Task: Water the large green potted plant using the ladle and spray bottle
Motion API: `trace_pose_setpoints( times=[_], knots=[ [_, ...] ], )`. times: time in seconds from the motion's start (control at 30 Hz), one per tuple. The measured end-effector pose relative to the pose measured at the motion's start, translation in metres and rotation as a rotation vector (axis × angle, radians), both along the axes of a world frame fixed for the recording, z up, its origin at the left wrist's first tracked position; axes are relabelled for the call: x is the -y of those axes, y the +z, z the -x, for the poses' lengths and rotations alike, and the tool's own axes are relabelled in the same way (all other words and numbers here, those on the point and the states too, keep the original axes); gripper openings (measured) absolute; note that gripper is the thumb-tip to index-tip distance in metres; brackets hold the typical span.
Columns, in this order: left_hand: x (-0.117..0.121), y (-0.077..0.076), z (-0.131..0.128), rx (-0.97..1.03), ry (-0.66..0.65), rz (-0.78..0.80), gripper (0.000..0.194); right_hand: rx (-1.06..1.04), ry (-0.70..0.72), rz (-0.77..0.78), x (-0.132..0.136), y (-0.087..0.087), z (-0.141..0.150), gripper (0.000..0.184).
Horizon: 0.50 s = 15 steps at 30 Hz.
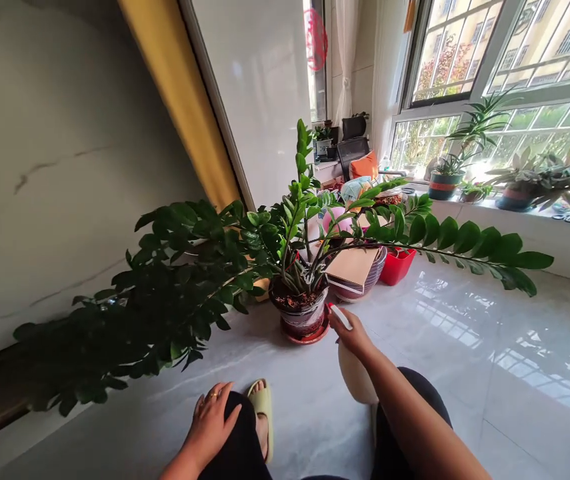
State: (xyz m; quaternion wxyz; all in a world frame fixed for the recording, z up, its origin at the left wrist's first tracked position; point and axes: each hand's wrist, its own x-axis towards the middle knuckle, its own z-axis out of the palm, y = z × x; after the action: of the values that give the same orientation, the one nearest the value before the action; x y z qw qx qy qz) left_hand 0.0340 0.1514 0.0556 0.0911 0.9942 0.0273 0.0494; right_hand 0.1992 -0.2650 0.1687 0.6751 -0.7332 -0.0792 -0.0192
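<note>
White plastic spray bottle (356,373), light and smooth, sits clasped round its neck in the right hand (352,335) near the glazed potted plant (301,313); left hand (211,421) rests loosely open on a knee

I see a pale marble wall (65,167), glossy grey tiled floor (465,347), yellow curtain (179,100), barred sunlit windows (495,67), potted sill (539,223).

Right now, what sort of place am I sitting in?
Probably a home's sunny window nook or enclosed balcony. A large potted plant stands on the glossy tiled floor, more pots line the windowsill, and household clutter is piled behind. Your right hand holds a pale bottle.
</note>
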Motion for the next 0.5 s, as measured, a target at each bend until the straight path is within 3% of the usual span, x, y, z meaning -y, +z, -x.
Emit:
trace_pose_setpoints(
  times=[0.13,0.23,0.33,0.5],
  knots=[
    [0.0,0.015,-0.024,-0.166,-0.096,0.002,0.053,0.159,0.033,0.128,0.004,0.03,-0.053,0.035],
    [-0.003,0.015,-0.038,-0.25,-0.124,0.092,0.051,0.202,0.021,0.237,0.005,0.039,-0.086,0.029],
    [-0.011,0.006,-0.047,-0.319,-0.099,0.099,0.052,0.214,0.009,0.267,0.007,0.03,-0.108,0.027],
    [-0.031,-0.002,-0.059,-0.421,-0.133,0.059,0.055,0.147,0.018,0.27,0.006,-0.001,-0.127,0.026]
  ],
)
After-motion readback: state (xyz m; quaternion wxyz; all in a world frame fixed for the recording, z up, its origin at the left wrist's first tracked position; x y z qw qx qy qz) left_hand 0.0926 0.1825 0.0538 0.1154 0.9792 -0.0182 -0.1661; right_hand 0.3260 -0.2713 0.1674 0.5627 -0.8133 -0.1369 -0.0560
